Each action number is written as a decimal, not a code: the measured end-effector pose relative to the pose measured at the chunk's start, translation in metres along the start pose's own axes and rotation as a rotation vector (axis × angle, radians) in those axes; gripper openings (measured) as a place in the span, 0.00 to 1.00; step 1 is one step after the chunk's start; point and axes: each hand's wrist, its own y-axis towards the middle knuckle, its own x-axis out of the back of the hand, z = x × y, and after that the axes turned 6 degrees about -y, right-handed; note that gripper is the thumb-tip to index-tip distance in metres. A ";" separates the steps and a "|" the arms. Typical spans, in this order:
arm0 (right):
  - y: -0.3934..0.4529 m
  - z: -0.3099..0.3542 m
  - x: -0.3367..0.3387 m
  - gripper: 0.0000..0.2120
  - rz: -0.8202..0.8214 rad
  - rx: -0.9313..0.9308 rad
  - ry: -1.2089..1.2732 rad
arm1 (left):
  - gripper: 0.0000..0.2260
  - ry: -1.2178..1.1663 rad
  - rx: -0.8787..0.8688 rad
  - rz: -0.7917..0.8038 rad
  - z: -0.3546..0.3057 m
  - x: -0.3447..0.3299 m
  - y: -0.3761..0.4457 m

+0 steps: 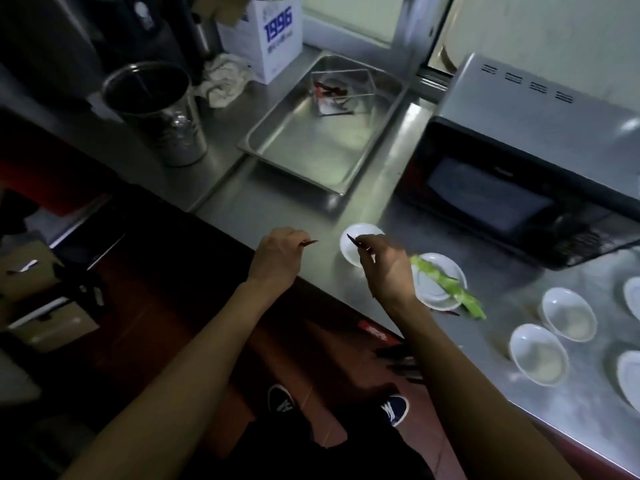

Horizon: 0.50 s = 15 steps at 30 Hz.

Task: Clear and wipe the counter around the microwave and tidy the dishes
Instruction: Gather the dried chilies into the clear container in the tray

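A: Biggest things first?

B: The steel counter (388,188), with the microwave (526,174) at the right and a steel tray (294,147) behind the hands.

A: And the dishes?

B: Small white bowls (568,313) sit to the right, below the microwave. A plate (437,291) carries a green vegetable strip (446,282), its long axis running from near the right hand (384,268) off toward the counter's front edge.

A: The hands?

B: Each pinches a thin dark-red sliver, perhaps dried chilli; it is too blurred to be sure. The right hand's sliver (353,240) hangs over a small white bowl (360,244). The left hand (277,258) holds its sliver (309,242) just left of that bowl, near the counter's edge.

A: Room?

B: Bare steel lies between bowl and tray.
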 end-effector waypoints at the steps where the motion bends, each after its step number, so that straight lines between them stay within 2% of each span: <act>1: 0.005 0.012 -0.005 0.10 0.003 0.018 0.009 | 0.06 -0.002 0.000 -0.009 0.009 0.010 -0.001; 7: 0.036 0.055 -0.026 0.09 -0.039 0.076 0.007 | 0.06 -0.034 0.022 -0.052 0.048 0.039 0.011; 15: 0.106 0.050 -0.048 0.13 -0.038 0.123 0.010 | 0.07 -0.027 0.018 -0.057 0.067 0.037 0.078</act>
